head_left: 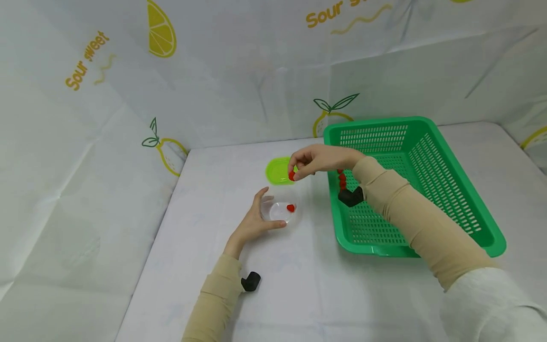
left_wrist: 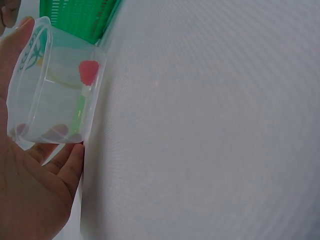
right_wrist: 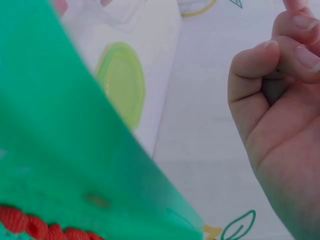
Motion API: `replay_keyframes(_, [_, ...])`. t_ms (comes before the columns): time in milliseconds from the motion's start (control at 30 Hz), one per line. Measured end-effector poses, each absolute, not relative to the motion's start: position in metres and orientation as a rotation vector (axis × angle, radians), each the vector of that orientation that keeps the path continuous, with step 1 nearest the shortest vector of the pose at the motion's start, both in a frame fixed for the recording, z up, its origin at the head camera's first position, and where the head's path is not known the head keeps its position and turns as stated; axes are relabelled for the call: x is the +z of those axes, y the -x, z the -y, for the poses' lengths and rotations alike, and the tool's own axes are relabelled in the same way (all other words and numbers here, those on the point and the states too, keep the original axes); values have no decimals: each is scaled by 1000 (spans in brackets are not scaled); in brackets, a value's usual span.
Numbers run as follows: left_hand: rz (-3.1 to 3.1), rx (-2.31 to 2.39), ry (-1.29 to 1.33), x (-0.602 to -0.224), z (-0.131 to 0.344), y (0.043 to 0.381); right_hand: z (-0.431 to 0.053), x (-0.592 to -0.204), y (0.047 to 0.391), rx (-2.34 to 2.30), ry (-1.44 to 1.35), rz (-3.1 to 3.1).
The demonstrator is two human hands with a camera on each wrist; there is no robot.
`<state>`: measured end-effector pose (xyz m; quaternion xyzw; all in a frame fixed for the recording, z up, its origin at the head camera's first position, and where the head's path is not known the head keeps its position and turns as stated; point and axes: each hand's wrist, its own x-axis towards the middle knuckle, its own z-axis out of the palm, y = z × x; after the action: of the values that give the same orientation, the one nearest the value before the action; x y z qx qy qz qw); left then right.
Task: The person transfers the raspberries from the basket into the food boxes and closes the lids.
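My left hand curves round a clear plastic tub on the table, thumb on the near side and fingers on the far side. One raspberry lies inside the tub near its bottom. Above and beyond the tub, my right hand pinches another raspberry between thumb and fingertips. That berry is hidden in the right wrist view, where only the curled fingers show. Just behind the right fingertips, a lime-green lid lies flat on the table.
To the right stands a large green slotted basket, the right forearm crossing over it. Several raspberries lie in a row along its left inner side. A white sheet printed with lemons rises behind the white-covered table.
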<state>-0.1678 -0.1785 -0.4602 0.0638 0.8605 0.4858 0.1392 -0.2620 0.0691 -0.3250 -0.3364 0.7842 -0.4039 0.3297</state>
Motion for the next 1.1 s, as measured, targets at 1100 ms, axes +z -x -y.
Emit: replay_keyframes(1100, [-2478, 1427, -204, -461, 179, 168, -21, -380, 286, -911, 749, -2050])
